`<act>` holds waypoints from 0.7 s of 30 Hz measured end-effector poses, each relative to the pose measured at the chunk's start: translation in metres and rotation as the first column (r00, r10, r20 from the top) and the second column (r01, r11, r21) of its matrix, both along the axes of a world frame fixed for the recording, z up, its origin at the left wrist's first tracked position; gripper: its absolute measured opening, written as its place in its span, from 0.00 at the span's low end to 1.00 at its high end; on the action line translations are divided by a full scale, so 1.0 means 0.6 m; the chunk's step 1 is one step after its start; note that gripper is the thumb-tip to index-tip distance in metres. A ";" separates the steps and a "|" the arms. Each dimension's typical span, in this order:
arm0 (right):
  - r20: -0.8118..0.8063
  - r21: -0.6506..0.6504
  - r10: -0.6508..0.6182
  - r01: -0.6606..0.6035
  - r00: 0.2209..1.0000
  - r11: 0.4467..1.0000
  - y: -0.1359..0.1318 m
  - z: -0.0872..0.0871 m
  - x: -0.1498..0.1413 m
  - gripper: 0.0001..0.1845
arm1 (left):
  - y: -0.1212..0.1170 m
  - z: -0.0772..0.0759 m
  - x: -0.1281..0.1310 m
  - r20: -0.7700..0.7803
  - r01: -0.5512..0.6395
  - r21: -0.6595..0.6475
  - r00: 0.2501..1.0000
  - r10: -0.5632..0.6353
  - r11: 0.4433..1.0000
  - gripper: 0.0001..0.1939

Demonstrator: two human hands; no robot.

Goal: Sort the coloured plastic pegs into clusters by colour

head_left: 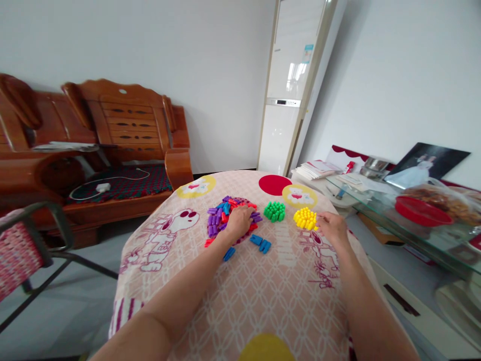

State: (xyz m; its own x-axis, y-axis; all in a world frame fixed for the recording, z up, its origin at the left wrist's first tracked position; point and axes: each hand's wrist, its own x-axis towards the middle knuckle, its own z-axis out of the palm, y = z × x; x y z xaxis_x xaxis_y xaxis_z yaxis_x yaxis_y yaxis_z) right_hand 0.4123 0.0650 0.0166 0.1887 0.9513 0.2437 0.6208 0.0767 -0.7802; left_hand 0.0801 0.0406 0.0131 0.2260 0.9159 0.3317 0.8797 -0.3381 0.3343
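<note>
Centre of frame: the left hand point(239, 222) lies over mixed purple, red and blue pieces point(215, 220) on the desk point(240, 306). Right of centre: the right hand point(333, 228) beside yellow pieces point(305, 218); green pieces point(274, 211) stand between. From here I cannot tell whether either hand's fingers grasp anything.

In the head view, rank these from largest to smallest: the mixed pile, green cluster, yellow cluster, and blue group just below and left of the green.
1. Mixed pile, clearly largest, though partly hidden by the left hand
2. Green cluster and yellow cluster, too alike to rank
3. Blue group, smallest
</note>
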 end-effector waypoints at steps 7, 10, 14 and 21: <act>-0.198 -0.190 0.452 -0.486 0.870 0.853 -0.049 0.008 -0.106 0.18 | -0.076 -0.004 0.045 0.634 0.229 -0.093 0.764 -0.120 0.969 0.16; -0.310 -0.231 0.643 -0.712 0.700 0.663 -0.071 0.007 -0.145 0.18 | -0.083 -0.021 0.059 0.856 0.384 -0.159 0.512 -0.067 0.910 0.18; -0.379 -0.228 0.663 -0.760 0.645 0.609 -0.085 0.007 -0.168 0.14 | -0.087 -0.034 0.063 0.914 0.450 -0.194 0.405 -0.005 0.872 0.19; -0.400 -0.268 0.667 -0.776 0.629 0.571 -0.082 -0.006 -0.170 0.13 | -0.089 -0.032 0.052 0.915 0.507 -0.197 0.402 -0.028 0.839 0.19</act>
State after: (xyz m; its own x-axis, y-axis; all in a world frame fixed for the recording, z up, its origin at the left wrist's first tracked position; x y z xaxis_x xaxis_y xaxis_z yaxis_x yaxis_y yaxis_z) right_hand 0.3106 0.0159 0.0131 -0.6075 0.7856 -0.1174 0.2924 0.0838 -0.9526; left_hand 0.1112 -0.0130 -0.0062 0.3019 0.9425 0.1434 -0.0729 -0.1271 0.9892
